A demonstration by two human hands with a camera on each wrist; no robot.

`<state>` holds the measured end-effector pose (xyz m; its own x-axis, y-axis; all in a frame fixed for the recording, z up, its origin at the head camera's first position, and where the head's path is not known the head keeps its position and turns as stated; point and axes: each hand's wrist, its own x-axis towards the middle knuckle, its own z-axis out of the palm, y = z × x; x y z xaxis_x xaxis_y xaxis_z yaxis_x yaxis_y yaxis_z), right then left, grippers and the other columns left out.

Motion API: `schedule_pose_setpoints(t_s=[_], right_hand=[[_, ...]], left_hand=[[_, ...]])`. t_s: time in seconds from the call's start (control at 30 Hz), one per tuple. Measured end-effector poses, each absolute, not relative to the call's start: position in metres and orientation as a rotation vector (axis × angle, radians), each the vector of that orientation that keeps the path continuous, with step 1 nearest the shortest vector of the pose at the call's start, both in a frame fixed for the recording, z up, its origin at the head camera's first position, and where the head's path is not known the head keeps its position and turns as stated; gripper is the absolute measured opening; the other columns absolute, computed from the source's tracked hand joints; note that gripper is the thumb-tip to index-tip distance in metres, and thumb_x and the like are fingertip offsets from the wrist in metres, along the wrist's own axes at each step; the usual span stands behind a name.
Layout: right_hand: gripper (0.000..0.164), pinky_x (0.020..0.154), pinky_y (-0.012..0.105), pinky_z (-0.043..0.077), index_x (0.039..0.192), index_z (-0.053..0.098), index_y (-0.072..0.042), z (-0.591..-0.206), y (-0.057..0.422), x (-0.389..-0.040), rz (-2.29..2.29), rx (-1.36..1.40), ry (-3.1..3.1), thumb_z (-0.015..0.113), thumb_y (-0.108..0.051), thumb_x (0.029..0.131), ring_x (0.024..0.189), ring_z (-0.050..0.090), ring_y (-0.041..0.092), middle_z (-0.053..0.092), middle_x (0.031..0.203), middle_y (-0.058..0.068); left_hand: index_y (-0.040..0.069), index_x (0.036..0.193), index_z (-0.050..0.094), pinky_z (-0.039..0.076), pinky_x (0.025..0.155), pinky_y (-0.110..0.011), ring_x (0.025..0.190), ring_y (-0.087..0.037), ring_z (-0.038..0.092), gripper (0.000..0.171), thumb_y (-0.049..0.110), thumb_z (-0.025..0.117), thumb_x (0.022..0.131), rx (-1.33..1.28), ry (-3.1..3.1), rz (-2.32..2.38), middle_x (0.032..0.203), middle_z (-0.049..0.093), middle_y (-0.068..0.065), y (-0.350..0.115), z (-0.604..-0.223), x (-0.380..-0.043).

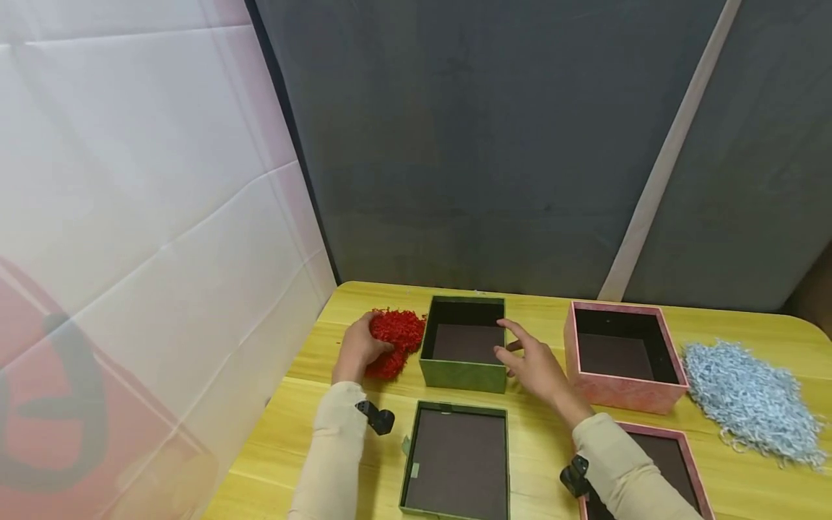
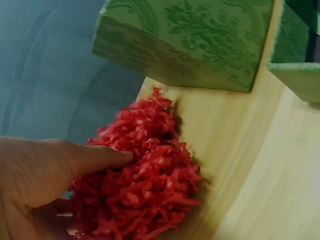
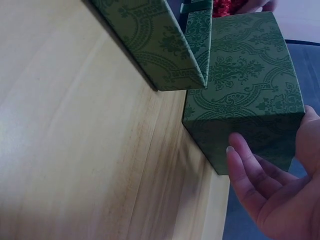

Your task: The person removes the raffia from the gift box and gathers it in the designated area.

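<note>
A heap of red shredded paper (image 1: 398, 331) lies at the table's far left. My left hand (image 1: 361, 349) grips its left side, thumb across the top in the left wrist view and the other fingers partly hidden behind the shreds (image 2: 145, 185). Right of the heap stands an open green patterned box (image 1: 463, 374), dark inside with nothing in it. My right hand (image 1: 534, 361) is at the box's right wall, fingers spread and slightly bent by the rim. In the right wrist view its fingers (image 3: 245, 170) lie along that green wall (image 3: 240, 140); firm contact cannot be made out.
A green lid (image 1: 458, 462) lies hollow side up in front of the green box. Farther right are a pink box (image 1: 627, 393), a pink lid (image 1: 690, 466) partly under my right sleeve, and light-blue shredded paper (image 1: 754, 401). A white panel (image 1: 162, 180) rises left of the yellow table.
</note>
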<state>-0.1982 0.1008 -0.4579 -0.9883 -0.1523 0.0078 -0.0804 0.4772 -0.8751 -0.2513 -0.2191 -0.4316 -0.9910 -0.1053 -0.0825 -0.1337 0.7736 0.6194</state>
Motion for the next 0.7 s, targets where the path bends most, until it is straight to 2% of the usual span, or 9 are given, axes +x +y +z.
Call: schedule_pose_setpoints(t_s=[0.07, 0.23, 0.3, 0.43, 0.5, 0.63, 0.7], right_hand=[[0.060, 0.057, 0.034, 0.050, 0.158, 0.041, -0.019, -0.458, 0.101, -0.199, -1.556, -0.209, 2.647, 0.065, -0.023, 0.104, 0.079, 0.073, 0.030, 0.066, 0.121, 0.022], [0.059, 0.056, 0.034, 0.049, 0.158, 0.042, -0.021, -0.459, 0.099, -0.198, -1.553, -0.205, 2.653, 0.065, -0.022, 0.103, 0.078, 0.073, 0.029, 0.067, 0.120, 0.021], [0.059, 0.056, 0.034, 0.049, 0.158, 0.041, -0.021, -0.459, 0.098, -0.197, -1.549, -0.206, 2.651, 0.064, -0.023, 0.103, 0.078, 0.073, 0.029, 0.067, 0.120, 0.021], [0.060, 0.055, 0.034, 0.049, 0.159, 0.041, -0.021, -0.459, 0.096, -0.195, -1.550, -0.207, 2.651, 0.064, -0.023, 0.103, 0.077, 0.073, 0.028, 0.067, 0.119, 0.021], [0.060, 0.056, 0.034, 0.050, 0.159, 0.041, -0.021, -0.458, 0.094, -0.194, -1.553, -0.205, 2.653, 0.065, -0.023, 0.103, 0.076, 0.072, 0.027, 0.067, 0.118, 0.020], [0.061, 0.056, 0.035, 0.050, 0.159, 0.041, -0.020, -0.457, 0.093, -0.192, -1.563, -0.208, 2.645, 0.064, -0.022, 0.103, 0.075, 0.072, 0.027, 0.067, 0.117, 0.019], [0.060, 0.056, 0.034, 0.051, 0.159, 0.041, -0.021, -0.457, 0.093, -0.193, -1.566, -0.209, 2.647, 0.064, -0.021, 0.103, 0.075, 0.072, 0.027, 0.067, 0.115, 0.019]], left_hand=[[-0.001, 0.152, 0.046, 0.040, 0.113, -0.057, 0.135, -0.048, 0.049, 0.076, 0.005, 0.082, 0.086, -0.179, 2.913, 0.965, 0.146, 0.051, -0.032, -0.217, -0.432, -0.250], [0.003, 0.155, 0.044, 0.034, 0.109, -0.069, 0.137, -0.054, 0.042, 0.074, 0.023, 0.078, 0.092, -0.158, 3.010, 0.672, 0.150, 0.043, -0.035, -0.204, -0.422, -0.237], [0.004, 0.155, 0.043, 0.032, 0.109, -0.071, 0.139, -0.054, 0.039, 0.069, 0.027, 0.071, 0.098, -0.068, 3.050, 0.658, 0.154, 0.040, -0.032, -0.194, -0.416, -0.228], [-0.004, 0.158, 0.034, 0.030, 0.116, -0.065, 0.146, -0.047, 0.036, 0.060, 0.024, 0.054, 0.108, 0.264, 2.955, 0.912, 0.160, 0.036, -0.027, -0.172, -0.410, -0.207], [-0.006, 0.159, 0.028, 0.029, 0.117, -0.063, 0.148, -0.044, 0.034, 0.059, 0.023, 0.046, 0.111, 0.336, 2.882, 0.969, 0.162, 0.034, -0.026, -0.164, -0.416, -0.199], [-0.006, 0.161, 0.023, 0.034, 0.114, -0.062, 0.144, -0.043, 0.042, 0.058, 0.021, 0.038, 0.113, 0.319, 2.949, 0.879, 0.161, 0.037, -0.024, -0.154, -0.432, -0.193], [-0.006, 0.161, 0.022, 0.041, 0.110, -0.059, 0.137, -0.042, 0.051, 0.057, 0.021, 0.037, 0.113, 0.294, 2.998, 0.848, 0.157, 0.043, -0.023, -0.153, -0.437, -0.194]])
